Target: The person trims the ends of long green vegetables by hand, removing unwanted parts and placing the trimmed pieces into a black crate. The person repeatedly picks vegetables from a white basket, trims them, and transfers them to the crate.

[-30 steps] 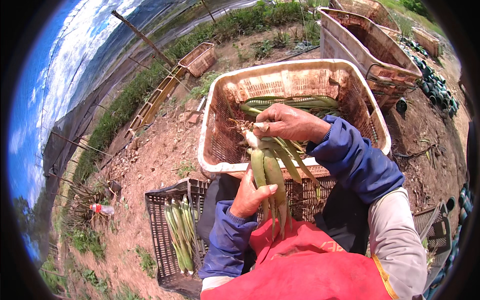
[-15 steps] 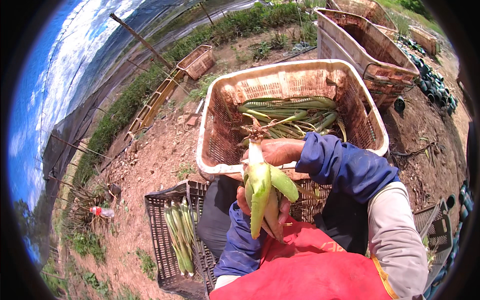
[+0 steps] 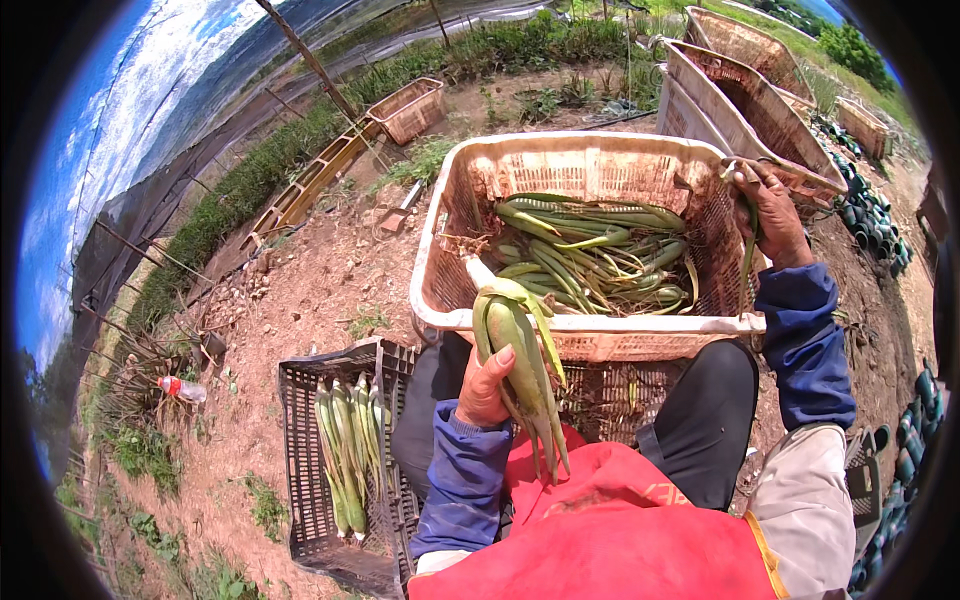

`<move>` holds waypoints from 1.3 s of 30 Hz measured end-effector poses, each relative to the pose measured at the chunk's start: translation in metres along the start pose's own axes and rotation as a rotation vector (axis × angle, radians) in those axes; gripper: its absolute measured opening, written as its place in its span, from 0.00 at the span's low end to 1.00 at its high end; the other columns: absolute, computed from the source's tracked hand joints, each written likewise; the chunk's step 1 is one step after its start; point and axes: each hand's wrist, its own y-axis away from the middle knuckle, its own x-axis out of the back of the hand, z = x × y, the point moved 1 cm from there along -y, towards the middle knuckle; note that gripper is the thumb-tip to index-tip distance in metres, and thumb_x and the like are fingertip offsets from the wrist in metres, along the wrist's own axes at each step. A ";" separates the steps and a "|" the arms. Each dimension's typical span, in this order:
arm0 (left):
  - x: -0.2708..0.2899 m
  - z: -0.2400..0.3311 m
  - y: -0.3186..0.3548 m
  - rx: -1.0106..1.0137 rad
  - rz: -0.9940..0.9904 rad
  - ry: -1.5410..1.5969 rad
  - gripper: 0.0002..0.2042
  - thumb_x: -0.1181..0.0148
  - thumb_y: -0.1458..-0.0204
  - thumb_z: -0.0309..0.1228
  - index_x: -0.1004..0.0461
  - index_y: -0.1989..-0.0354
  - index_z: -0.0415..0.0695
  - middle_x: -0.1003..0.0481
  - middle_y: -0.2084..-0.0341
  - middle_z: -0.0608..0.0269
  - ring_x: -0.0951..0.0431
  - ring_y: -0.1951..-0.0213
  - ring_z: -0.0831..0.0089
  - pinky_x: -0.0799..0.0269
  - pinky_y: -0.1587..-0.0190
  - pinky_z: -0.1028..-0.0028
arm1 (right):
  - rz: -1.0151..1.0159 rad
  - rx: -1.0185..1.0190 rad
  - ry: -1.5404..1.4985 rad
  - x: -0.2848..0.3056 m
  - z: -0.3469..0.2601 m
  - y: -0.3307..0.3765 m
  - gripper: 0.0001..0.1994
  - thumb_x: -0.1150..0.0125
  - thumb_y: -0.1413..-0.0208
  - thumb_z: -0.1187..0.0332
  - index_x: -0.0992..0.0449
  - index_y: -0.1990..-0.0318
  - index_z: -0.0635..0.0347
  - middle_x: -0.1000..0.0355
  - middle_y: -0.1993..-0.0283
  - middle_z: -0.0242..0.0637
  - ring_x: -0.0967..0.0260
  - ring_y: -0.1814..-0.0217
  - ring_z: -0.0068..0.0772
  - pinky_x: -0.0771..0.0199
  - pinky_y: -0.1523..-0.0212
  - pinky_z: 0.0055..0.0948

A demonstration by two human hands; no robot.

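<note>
My left hand (image 3: 484, 388) is closed round an aloe plant (image 3: 522, 350), held upright in front of the large crate. The plant's pale base and roots point up, and its leaf tips hang toward my red apron (image 3: 620, 520). Over the right side of the crate, my right hand (image 3: 774, 212) pinches a narrow green leaf (image 3: 748, 265) that dangles down. The dirty white crate (image 3: 600, 323) holds a pile of green leaves (image 3: 590, 250). At my left stands a black crate (image 3: 290, 450) with several trimmed aloe plants (image 3: 345, 450) in it.
Stacked crates (image 3: 740, 95) stand at the far right, beside heaps of dark pots (image 3: 870, 210). A smaller crate (image 3: 408, 110) and a yellow ladder-like frame (image 3: 305, 190) lie at the far left. A plastic bottle (image 3: 183, 389) is on the soil.
My right hand has left the plant's base and swung right to the crate's side with a leaf in it. My left hand still holds the plant, now turned and slightly left.
</note>
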 end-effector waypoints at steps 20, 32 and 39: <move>-0.011 0.009 -0.028 0.062 -0.070 -0.111 0.25 0.34 0.47 0.38 0.31 0.45 0.38 0.23 0.65 0.55 0.19 0.67 0.63 0.18 0.61 0.64 | 1.351 -1.025 1.765 0.482 -0.129 0.622 0.34 0.50 0.36 0.38 0.20 0.46 0.65 0.20 0.49 0.48 0.25 0.49 0.40 0.28 0.45 0.36; -0.054 0.041 -0.002 -0.021 -0.096 -0.477 0.38 0.30 0.50 0.41 0.39 0.32 0.39 0.31 0.45 0.64 0.31 0.44 0.74 0.35 0.39 0.71 | -0.510 0.077 0.762 -0.059 -0.050 0.092 0.19 0.40 0.33 0.62 0.24 0.44 0.69 0.20 0.53 0.47 0.23 0.51 0.34 0.25 0.48 0.32; -0.051 0.045 0.004 -0.087 0.033 -0.570 0.40 0.27 0.49 0.38 0.41 0.30 0.40 0.30 0.46 0.64 0.30 0.46 0.76 0.33 0.41 0.72 | -0.948 0.187 0.254 -0.232 -0.018 0.062 0.29 0.33 0.38 0.59 0.30 0.38 0.73 0.24 0.45 0.45 0.28 0.44 0.31 0.27 0.42 0.33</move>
